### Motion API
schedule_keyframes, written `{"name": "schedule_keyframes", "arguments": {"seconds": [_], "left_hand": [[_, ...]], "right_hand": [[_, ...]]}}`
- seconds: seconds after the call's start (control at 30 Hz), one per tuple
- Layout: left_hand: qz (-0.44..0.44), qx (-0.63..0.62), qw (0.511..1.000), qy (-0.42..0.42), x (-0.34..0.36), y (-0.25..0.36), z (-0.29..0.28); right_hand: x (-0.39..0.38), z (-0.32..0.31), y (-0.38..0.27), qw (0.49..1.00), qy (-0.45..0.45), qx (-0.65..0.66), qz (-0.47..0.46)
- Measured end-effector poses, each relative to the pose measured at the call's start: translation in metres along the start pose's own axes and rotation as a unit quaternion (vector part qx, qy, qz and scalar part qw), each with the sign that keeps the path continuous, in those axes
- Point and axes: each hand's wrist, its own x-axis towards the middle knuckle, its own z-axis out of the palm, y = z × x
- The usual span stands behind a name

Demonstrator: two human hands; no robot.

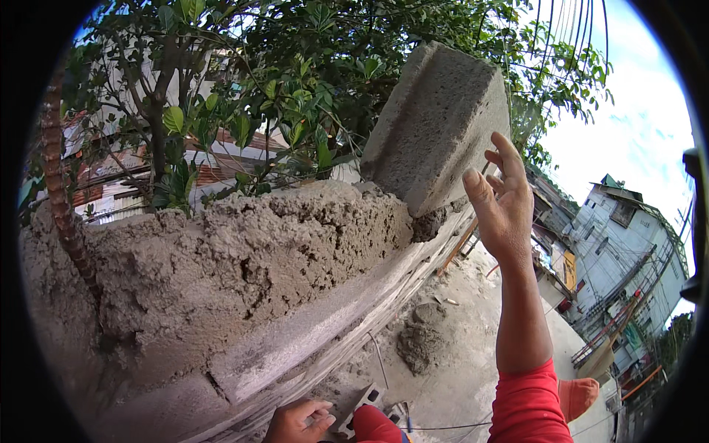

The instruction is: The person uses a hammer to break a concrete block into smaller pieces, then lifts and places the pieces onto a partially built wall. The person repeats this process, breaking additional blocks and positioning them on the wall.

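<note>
A grey concrete hollow block (450, 122) stands tilted on the wall, its lower end at the edge of a thick bed of wet mortar (273, 244). Close to the block's right face is my right hand (506, 203), raised with thumb and fingers apart and nothing in it. Whether a fingertip touches the block I cannot tell. Low in the picture, beneath the wall's side, my left hand (299, 421) is partly cut off; its fingers are loosely bent, apart, with nothing seen between them.
A ribbed steel bar (59, 177) rises from the mortar at the left. Below lie a mortar heap (421, 343), a hollow block (358, 406) and a bent rod (379, 359). Leafy branches (295, 96) hang behind the wall. Buildings (620, 236) stand at the right.
</note>
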Motion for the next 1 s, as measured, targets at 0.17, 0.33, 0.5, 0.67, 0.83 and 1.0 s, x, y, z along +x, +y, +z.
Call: {"name": "schedule_keyframes", "arguments": {"seconds": [0.17,0.33,0.5,0.67,0.83,1.0], "left_hand": [[-0.069,0.086,0.993,-0.038,-0.013,-0.018,-0.013],[-0.144,0.154,0.975,-0.068,-0.007,-0.020,-0.007],[-0.128,0.223,0.962,-0.090,-0.011,-0.016,-0.002],[-0.125,0.239,0.957,-0.107,-0.015,-0.013,0.002],[-0.112,0.240,0.956,-0.126,-0.010,-0.002,0.008],[-0.102,0.299,0.935,-0.163,0.003,0.000,0.013]], "right_hand": [[-0.013,-0.032,-0.054,0.990,-0.130,-0.035,-0.040],[-0.045,-0.061,-0.119,0.883,-0.395,-0.068,-0.242],[-0.066,-0.060,-0.152,0.825,-0.457,-0.015,-0.331],[-0.077,-0.063,-0.156,0.815,-0.460,0.007,-0.351],[-0.086,-0.063,-0.155,0.813,-0.456,0.037,-0.361],[-0.085,-0.063,-0.145,0.823,-0.457,0.072,-0.329]]}}
